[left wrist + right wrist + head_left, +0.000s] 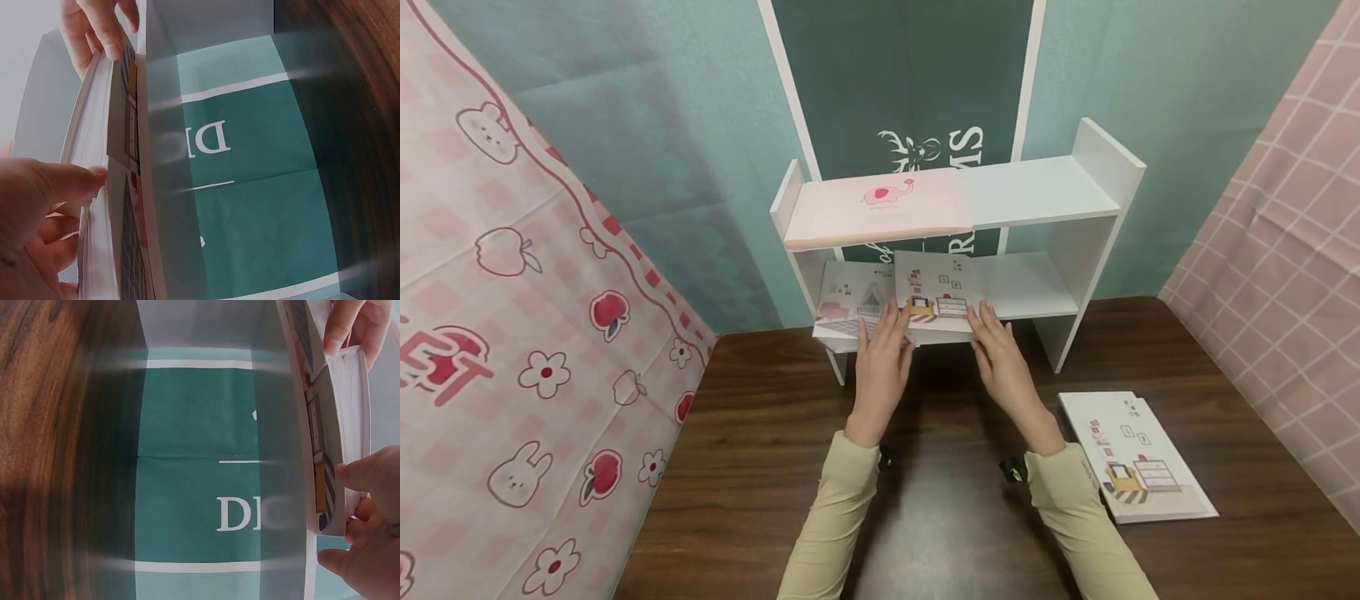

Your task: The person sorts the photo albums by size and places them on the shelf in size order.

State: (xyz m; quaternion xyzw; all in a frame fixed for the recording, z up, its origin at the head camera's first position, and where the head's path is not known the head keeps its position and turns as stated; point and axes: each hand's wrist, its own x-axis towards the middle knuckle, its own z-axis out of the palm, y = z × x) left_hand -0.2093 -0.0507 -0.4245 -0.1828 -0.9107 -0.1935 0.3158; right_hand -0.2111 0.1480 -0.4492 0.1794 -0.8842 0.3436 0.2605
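Observation:
A white shelf unit [1030, 279] stands on the table. A picture book [936, 279] with a yellow chair and a drawer chest on its cover lies flat on its middle board, overlapping another book [842, 296] on the left. My left hand [880, 371] holds the picture book's near left corner, thumb [87, 177] against the front edge and fingers over the top. At the near right corner, my right hand [1009, 371] grips the same book. Its thumb [353, 475] presses the front edge in the right wrist view, with other fingers round the end.
On the top board lies a pink book [883, 200] with an elephant. More books like the held one lie stacked [1138, 458] on the brown table [737, 467] at the right. Patterned cloths [542, 292] hang at the sides, green fabric [902, 75] behind the shelf.

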